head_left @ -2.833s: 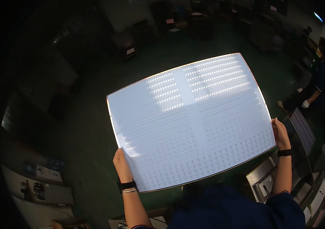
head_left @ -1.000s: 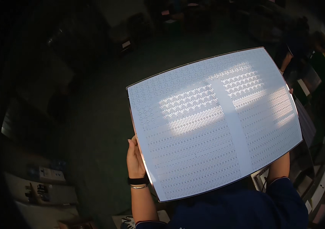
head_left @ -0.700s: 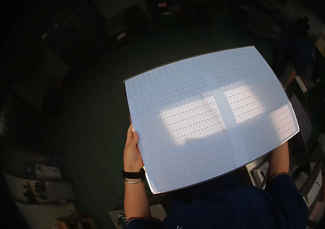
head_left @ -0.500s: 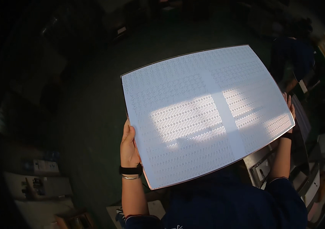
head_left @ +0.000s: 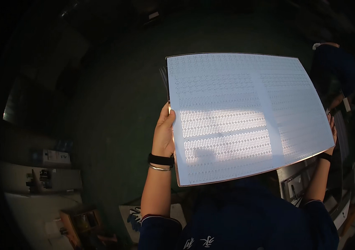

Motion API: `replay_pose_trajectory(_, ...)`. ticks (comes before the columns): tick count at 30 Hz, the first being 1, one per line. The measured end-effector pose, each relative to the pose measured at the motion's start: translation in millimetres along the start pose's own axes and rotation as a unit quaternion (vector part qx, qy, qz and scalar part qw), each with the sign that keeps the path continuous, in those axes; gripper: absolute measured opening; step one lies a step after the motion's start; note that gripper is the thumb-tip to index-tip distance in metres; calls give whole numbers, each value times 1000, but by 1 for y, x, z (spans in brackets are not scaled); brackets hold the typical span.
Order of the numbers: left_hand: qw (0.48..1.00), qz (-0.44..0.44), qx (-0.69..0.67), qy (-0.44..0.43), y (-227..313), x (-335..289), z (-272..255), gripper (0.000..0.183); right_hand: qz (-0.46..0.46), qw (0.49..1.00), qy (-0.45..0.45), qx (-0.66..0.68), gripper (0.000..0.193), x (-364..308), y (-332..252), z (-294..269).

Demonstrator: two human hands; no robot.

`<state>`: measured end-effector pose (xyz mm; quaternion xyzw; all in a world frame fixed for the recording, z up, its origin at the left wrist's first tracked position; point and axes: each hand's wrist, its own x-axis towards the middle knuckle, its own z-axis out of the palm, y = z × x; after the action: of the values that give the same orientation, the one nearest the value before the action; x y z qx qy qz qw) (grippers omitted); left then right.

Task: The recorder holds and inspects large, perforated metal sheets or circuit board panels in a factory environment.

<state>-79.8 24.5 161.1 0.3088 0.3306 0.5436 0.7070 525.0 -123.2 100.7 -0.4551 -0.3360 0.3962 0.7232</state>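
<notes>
Head view | I hold a large white perforated panel (head_left: 244,116) up, above the dark green floor (head_left: 115,125) | left hand (head_left: 163,133) clasps its left edge, thumb on the face | right hand (head_left: 332,133) at the right edge, mostly hidden behind it; grip, cannot tell | another person (head_left: 337,68) far right.

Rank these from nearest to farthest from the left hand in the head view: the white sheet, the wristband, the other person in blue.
1. White sheet: its left edge is gripped by the left hand.
2. Wristband: on the wrist, just below.
3. Other person in blue: far upper right.
</notes>
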Motion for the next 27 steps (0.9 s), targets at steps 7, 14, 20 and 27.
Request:
replay_pose_trajectory(7, 1000, 5, -12, 0, -3, -2, 1, 40, 8, 971, 63, 230, 55, -1, 5, 11)
replay_pose_trajectory(14, 1000, 3, -7, 21, -3, -2, 2, 42, 3, 936, 87, 340, 49, -8, -4, 42)
replay_pose_trajectory(20, 1000, 27, 11, -1, -10, 0, -18, 46, -4, 957, 98, 273, 46, -14, -6, 46)
replay_pose_trajectory(27, 998, 36, 39, 17, -17, 8, -37, 48, -45, 974, 148, 167, 42, -21, -32, 102)
